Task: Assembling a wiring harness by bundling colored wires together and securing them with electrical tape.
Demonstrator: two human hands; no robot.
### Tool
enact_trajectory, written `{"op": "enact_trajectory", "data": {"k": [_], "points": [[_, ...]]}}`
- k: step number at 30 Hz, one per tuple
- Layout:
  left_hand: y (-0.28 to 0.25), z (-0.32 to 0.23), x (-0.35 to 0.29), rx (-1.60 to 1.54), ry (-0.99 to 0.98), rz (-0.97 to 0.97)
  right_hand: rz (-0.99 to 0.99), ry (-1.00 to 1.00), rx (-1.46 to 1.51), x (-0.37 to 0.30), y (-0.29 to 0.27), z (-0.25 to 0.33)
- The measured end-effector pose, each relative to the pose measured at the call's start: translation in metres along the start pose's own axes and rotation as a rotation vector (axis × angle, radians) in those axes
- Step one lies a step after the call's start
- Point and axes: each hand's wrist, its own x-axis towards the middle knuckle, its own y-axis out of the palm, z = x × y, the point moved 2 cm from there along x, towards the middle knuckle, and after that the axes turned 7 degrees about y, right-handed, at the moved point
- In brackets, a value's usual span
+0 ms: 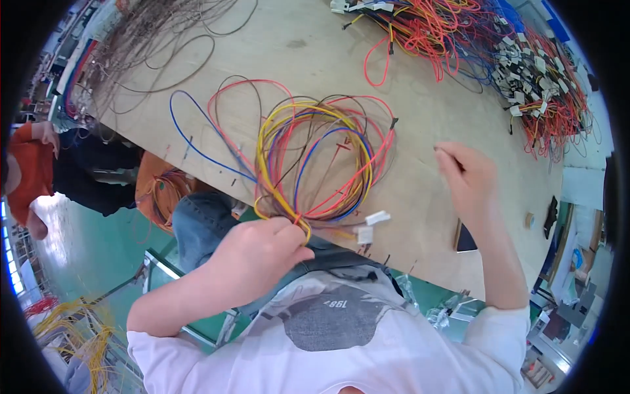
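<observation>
A loose coil of wires (262, 141) in yellow, red, blue and brown lies on the wooden table near its front edge. My left hand (252, 253) is closed around the gathered wires at the coil's near side, where a red strand crosses the bundle. White connectors (365, 234) stick out to the right of that hand. A blue loop (197, 150) spreads out on the left. To the right of the coil, my right hand (469, 174) is apart from it, fingers curled together; whether something small is pinched in them I cannot make out.
Heaps of red and blue wires (426, 29) and white-tagged connectors (535, 72) fill the far right. Thin brown wires (151, 46) tangle at the far left. A dark flat object (465, 238) lies near my right forearm. Another person (33, 164) is at the left.
</observation>
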Motion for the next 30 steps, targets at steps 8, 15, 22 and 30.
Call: {"op": "enact_trajectory", "data": {"k": [8,15,22,30], "points": [[-0.019,-0.012,-0.012,1.073,0.142,-0.033,-0.158,-0.3,-0.55,0.005,0.03,-0.017],[-0.035,-0.006,-0.005,1.106,0.295,0.081,-0.013,-0.456,0.005,-0.034,0.026,0.056],[-0.023,0.02,0.043,1.23,0.786,-0.044,0.564,-0.25,0.329,-0.096,0.126,0.087],[-0.026,0.022,0.044,0.123,0.349,-0.535,0.525,0.367,1.14,-0.09,0.137,0.087]]}}
